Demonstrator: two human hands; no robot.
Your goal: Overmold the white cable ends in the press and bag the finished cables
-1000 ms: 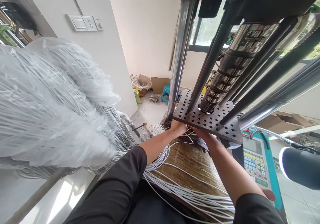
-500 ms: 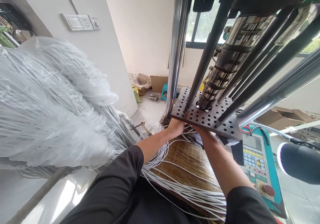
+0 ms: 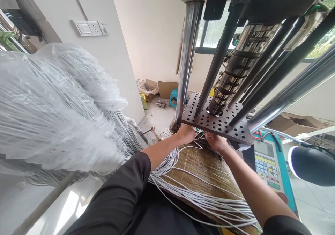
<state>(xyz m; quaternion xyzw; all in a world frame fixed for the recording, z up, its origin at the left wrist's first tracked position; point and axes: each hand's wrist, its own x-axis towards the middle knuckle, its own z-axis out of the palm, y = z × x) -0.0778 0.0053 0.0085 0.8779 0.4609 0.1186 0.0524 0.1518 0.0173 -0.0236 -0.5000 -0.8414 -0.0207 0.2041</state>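
Observation:
Both my hands reach in under the front edge of a perforated metal plate (image 3: 217, 121) on a press-like machine. My left hand (image 3: 186, 134) is curled at the plate's left front corner, its fingertips hidden below. To its right, my right hand (image 3: 216, 142) is bent inward, with its fingers mostly out of sight under the plate. Small green pieces and white cable ends (image 3: 199, 137) show in the gap between the hands. What either hand grips is hidden. A bundle of white cables (image 3: 209, 205) runs across the wooden tabletop (image 3: 193, 161) in front of my body.
Plastic-wrapped cable coils (image 3: 57, 112) hang at left over a pole (image 3: 47, 202). A teal control panel (image 3: 272, 168) and a black lamp (image 3: 314, 165) stand at right. Shiny steel columns (image 3: 190, 53) flank the machine. A blue stool (image 3: 173, 97) and cardboard boxes (image 3: 295, 126) are farther back.
My right hand has drawn back and to the right, so more of it shows from under the plate. My left hand stays nearly in place. The view has shifted slightly.

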